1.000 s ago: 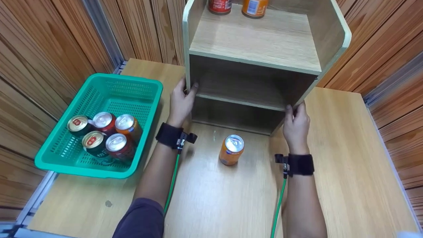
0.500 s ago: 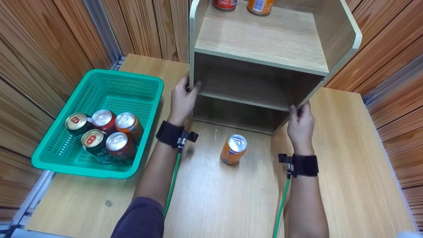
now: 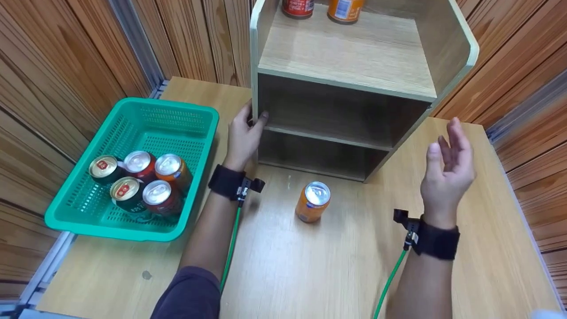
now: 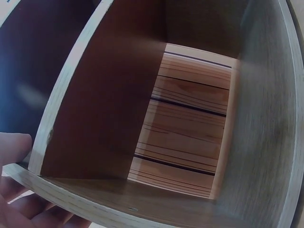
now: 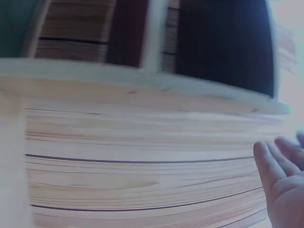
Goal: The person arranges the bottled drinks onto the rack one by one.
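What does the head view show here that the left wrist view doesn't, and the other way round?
Only the head view shows the green basket with five cans, the orange can standing on the table, two cans at the back of the shelf unit's top board, and the right hand raised with straight fingers, off the unit. Only the left wrist view looks through the unit's open back to the slatted wall. Both show the wooden shelf unit and the left hand gripping its left front edge.

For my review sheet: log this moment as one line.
left hand: grips wooden shelf unit | right hand: open, off shelf | orange can: upright on table
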`<state>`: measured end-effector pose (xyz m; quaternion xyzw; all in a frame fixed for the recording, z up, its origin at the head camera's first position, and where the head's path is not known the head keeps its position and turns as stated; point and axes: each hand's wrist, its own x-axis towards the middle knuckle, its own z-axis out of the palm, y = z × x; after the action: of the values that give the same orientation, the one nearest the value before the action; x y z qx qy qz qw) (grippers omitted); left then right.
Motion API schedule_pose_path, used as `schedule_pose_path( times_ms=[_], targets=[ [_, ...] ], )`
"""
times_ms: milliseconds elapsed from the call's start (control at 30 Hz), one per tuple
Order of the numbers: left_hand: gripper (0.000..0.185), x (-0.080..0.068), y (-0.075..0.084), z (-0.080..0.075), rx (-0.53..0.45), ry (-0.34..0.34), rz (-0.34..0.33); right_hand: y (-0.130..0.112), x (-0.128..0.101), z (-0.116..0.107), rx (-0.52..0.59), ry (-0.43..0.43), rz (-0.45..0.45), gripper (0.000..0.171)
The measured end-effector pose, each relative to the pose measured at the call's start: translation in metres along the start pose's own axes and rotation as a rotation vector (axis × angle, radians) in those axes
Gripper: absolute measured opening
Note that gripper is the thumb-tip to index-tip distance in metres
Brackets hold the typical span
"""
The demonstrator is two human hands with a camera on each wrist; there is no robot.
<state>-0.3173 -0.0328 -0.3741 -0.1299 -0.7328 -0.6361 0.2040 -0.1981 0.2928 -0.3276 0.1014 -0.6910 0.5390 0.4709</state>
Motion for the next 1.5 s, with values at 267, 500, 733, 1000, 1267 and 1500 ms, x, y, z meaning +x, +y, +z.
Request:
schedule_pose_path(
  times_ms=[267,500,733,1000,1267,1500],
  targets=[
    [0.042,0.001,0.0,0.0,-0.01,-0.001,0.024,-0.014,-0.011,0.025,0.004,-0.254,-0.163,0.028],
    [0.042,0.002,-0.002,-0.001,0.006,-0.001,0.029,0.014,-0.033,0.039,-0.126,-0.755,-0.098,0.043],
    [0.041,0.002,-0.001,-0.002,0.019,-0.003,0.03,0.029,-0.057,0.051,-0.403,-1.28,0.19,0.068],
    [0.045,0.012,-0.036,0.003,0.025,0.014,0.013,0.044,-0.075,0.067,-0.45,-1.399,0.196,0.097],
    [0.039,0.004,-0.009,-0.001,0.018,0.005,0.018,0.047,-0.083,0.074,-0.492,-1.354,0.223,0.095],
    [0.039,0.001,-0.001,-0.002,0.01,0.0,0.007,0.046,-0.086,0.078,-0.48,-1.295,0.122,0.081]
  ],
)
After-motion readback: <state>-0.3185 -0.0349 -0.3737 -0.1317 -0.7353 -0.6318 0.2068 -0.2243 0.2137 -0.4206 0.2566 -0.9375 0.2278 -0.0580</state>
